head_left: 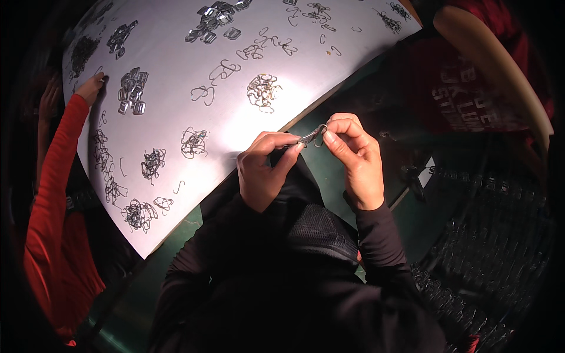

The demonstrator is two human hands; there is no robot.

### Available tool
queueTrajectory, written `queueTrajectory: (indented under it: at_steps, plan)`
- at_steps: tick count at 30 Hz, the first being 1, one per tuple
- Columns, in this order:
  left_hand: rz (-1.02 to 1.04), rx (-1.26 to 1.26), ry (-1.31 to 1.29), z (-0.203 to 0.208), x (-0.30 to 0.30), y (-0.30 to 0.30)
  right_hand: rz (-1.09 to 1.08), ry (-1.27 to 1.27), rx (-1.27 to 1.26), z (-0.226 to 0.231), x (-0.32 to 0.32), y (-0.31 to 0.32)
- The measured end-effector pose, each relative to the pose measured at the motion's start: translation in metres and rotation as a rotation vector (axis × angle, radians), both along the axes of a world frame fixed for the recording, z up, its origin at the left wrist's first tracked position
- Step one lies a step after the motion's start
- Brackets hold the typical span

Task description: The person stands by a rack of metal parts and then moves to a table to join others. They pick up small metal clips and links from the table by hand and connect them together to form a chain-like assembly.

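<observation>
In front of me, just off the table edge, my two hands meet over small metal parts. My left hand [262, 170] pinches a small shiny metal piece [308, 137] between thumb and fingertips; its exact kind is hard to make out. A bent wire loop [318, 136] is pinched by my right hand [360, 165] at its upper end, and it touches the metal piece. The nearest heap on the table is a pile of bent wire loops [263, 92], brightly lit, beyond my left hand.
The white table [176, 223] bears several heaps of wire hooks [154, 163] and flat metal buckles [133, 91]. At the left, a co-worker's red-sleeved arm [56, 170] reaches over the table. Dark rows of metal parts [482, 265] lie low on the right, below a curved tan chair back [500, 53].
</observation>
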State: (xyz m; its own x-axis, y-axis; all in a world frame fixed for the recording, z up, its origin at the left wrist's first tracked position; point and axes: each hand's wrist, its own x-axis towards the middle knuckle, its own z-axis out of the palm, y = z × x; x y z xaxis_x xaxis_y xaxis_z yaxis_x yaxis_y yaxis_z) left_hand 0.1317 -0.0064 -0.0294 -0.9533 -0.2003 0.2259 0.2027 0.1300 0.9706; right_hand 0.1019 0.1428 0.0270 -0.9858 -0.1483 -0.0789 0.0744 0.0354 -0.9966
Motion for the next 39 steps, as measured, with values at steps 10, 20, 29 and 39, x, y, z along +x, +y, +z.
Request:
queueTrajectory:
  at_steps: [10, 20, 29, 39]
  plan:
    - [0.026, -0.08, 0.093, 0.006, 0.0, 0.002, -0.138, 0.246, 0.16, -0.03, 0.007, -0.009]
    - [0.001, -0.479, 0.393, -0.002, -0.075, -0.042, -0.213, 0.312, 0.141, -0.016, 0.011, -0.005]
    - [0.234, -1.206, -0.092, -0.051, -0.238, -0.109, -0.185, 0.279, 0.175, -0.013, 0.015, -0.004]
    - [-0.143, 0.283, -0.287, 0.026, -0.084, -0.023, -0.226, 0.353, 0.188, -0.027, -0.003, -0.002]
